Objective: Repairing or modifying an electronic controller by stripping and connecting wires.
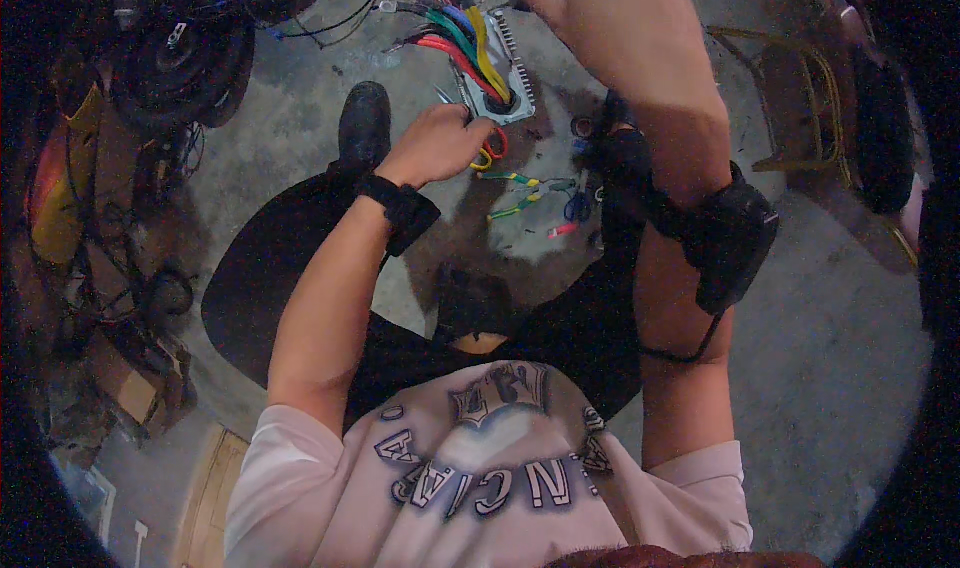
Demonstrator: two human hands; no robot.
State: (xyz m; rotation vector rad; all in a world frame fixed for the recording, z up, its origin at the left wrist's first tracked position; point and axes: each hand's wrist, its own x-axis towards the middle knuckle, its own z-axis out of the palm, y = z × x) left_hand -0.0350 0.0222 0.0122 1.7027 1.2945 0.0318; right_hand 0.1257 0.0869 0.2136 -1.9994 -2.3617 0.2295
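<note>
Just beyond the left grip (pixel 438 143), a finned grey housing (pixel 511 65).

The left hand (pixel 440 143) curls inward; the right hand (pixel 632 33) extends farther forward.

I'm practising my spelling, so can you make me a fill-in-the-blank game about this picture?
1. In the bundle of thick coloured cables at the grey metal box with a ribbed edge, the cable farthest right is ____.
2. The pliers with two-coloured handles have grips striped in yellow and ____.
3. The bare hand closest to the red and yellow curved tool handles is the person's ____ one.

Missing words: yellow; green; left.
</note>
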